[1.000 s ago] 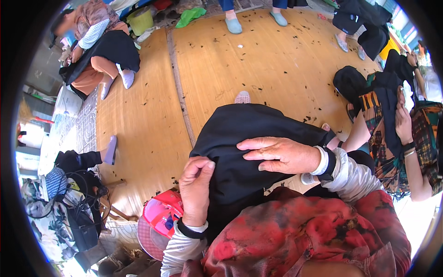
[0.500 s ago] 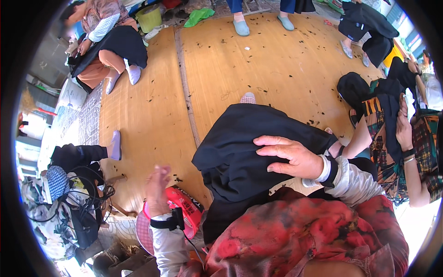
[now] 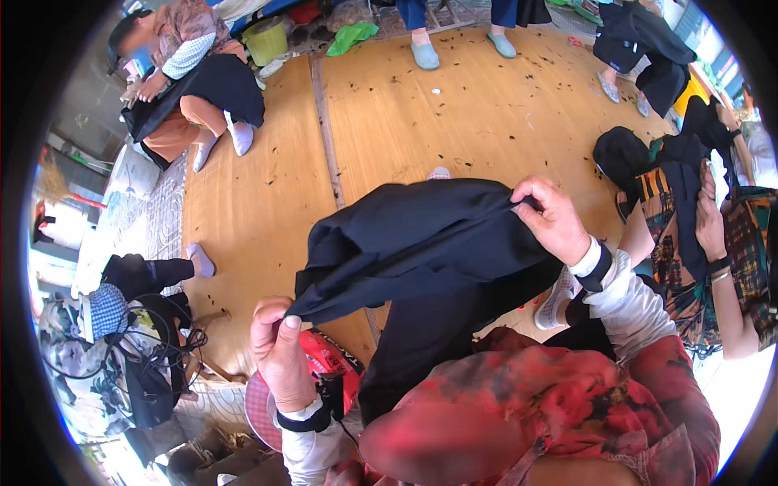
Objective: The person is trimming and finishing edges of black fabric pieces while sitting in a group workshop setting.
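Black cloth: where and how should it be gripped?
Best pinched at its two outer ends, one from each side. The left hand pinches the near-left corner of the cloth and the right hand the far-right part. It is limp, with folds running between those pinches, so a grip in the middle would probably just bunch it.

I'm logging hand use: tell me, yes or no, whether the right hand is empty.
No, the right hand is pinching the black cloth.
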Demonstrator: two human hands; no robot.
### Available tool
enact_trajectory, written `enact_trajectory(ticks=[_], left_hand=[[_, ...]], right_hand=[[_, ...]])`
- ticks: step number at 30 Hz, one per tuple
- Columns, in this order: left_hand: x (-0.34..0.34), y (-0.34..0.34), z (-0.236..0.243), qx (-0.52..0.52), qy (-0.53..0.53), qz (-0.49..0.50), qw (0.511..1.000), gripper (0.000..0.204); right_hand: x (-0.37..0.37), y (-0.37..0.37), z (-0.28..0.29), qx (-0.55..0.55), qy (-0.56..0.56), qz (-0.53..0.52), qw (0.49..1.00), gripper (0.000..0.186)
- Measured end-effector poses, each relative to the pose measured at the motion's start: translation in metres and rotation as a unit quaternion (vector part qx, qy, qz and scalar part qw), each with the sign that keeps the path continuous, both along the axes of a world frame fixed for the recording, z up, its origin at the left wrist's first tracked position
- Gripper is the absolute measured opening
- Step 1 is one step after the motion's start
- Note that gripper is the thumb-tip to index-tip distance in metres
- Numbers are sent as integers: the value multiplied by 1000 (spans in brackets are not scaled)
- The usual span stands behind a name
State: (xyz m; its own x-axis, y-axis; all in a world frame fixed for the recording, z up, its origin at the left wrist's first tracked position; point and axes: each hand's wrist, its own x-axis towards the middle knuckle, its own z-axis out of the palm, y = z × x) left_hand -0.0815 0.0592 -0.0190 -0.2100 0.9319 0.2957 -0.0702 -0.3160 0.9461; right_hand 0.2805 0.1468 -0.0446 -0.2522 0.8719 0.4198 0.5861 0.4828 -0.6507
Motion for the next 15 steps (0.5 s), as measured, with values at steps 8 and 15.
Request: enact_trajectory(ticks=[8, 15], left_hand=[[-2, -15, -31, -148, 265, -114, 946, 11], [36, -4, 7, 110, 395, -55, 910, 17]], right_hand=[[-4, -8, -13, -101, -23, 57, 993, 19], [-18, -15, 0, 111, -19, -24, 993, 26]])
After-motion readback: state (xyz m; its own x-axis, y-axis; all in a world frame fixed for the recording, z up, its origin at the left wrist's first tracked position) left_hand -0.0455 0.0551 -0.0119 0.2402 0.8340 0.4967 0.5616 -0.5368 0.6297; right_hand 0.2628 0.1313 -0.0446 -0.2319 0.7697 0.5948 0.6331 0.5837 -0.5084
